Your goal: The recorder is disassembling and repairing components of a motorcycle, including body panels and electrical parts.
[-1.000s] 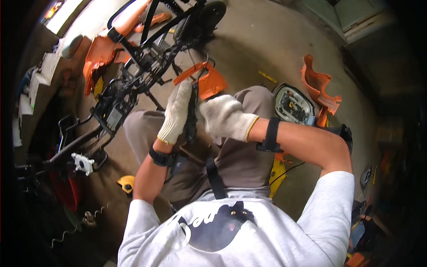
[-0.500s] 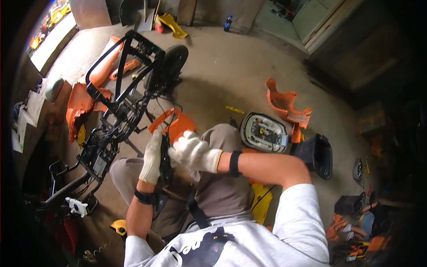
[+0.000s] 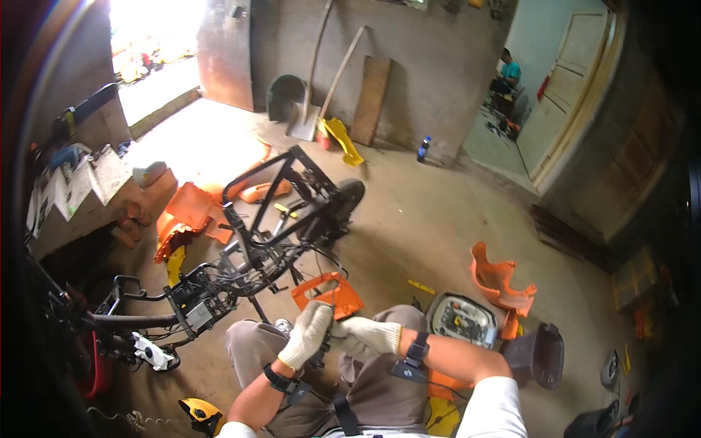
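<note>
My left hand (image 3: 309,333), in a white knit glove, is closed round a dark part (image 3: 318,359) just behind an orange panel (image 3: 345,290); the part is largely hidden by the glove. My right hand (image 3: 365,335), also gloved, meets the left from the right with its fingers bent around the same part, partly hidden. Both hands are above my knees. To the left lies a stripped black motorbike frame (image 3: 259,241) with exposed wiring, a metal box and a rear wheel (image 3: 349,198). A pale oval housing (image 3: 461,321) with small parts inside rests right of my knee.
Orange body shells (image 3: 500,281) lie either side, with a dark bin (image 3: 537,356) at right and a yellow helmet-like object (image 3: 197,412) lower left. Shovels (image 3: 303,124) and a bottle (image 3: 423,150) stand by the wall. A person (image 3: 509,73) is beyond the doorway at back right.
My view has tilted up, showing both doorways, the wall and the person beyond. My hands have drawn closer together, the right one now against the left.
</note>
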{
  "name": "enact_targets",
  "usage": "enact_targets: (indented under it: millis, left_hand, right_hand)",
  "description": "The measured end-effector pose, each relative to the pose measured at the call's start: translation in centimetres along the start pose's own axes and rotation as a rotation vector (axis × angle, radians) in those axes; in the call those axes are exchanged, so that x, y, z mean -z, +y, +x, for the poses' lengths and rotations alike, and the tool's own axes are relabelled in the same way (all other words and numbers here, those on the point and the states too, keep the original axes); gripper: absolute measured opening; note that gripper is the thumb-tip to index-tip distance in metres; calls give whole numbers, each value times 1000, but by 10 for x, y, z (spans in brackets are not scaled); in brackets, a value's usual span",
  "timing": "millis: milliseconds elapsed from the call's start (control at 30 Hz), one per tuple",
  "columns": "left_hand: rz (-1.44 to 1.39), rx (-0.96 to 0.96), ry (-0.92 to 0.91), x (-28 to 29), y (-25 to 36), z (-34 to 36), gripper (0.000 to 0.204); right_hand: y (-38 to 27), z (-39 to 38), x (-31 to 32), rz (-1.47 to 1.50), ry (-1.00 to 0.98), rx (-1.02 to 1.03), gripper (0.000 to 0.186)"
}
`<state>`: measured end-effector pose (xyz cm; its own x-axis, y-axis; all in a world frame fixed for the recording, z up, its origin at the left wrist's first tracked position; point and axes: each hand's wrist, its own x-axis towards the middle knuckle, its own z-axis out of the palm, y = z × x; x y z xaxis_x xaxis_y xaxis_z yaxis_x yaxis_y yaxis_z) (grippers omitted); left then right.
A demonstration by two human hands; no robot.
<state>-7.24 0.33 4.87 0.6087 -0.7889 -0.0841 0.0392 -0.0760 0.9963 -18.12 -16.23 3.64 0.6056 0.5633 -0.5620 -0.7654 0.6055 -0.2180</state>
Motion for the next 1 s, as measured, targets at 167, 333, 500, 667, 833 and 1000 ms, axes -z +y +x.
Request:
enact_targets:
  millis: [167, 333, 500, 667, 833, 1000]
  left_hand:
    - [8, 34, -98, 2, -1, -3, 32]
    - [104, -100, -109, 5, -2, -6, 37]
    - [127, -84, -196, 4, -4, -7, 36]
    - [68, -88, -208, 2, -10, -4, 36]
    - [64, -95, -190, 3, -16, -3, 39]
    - [24, -74, -189, 3, -18, -2, 40]
  right_hand:
    - [4, -11, -25, -24, 17, -41, 30]
    - [12, -17, -13, -201, 98, -51, 36]
    - [19, -23, -10, -221, 117, 14, 28]
    - [15, -22, -18, -1, 54, -81, 32]
    - [20, -22, -15, -31, 27, 7, 27]
    - [26, -25, -18, -2, 190, 81, 26]
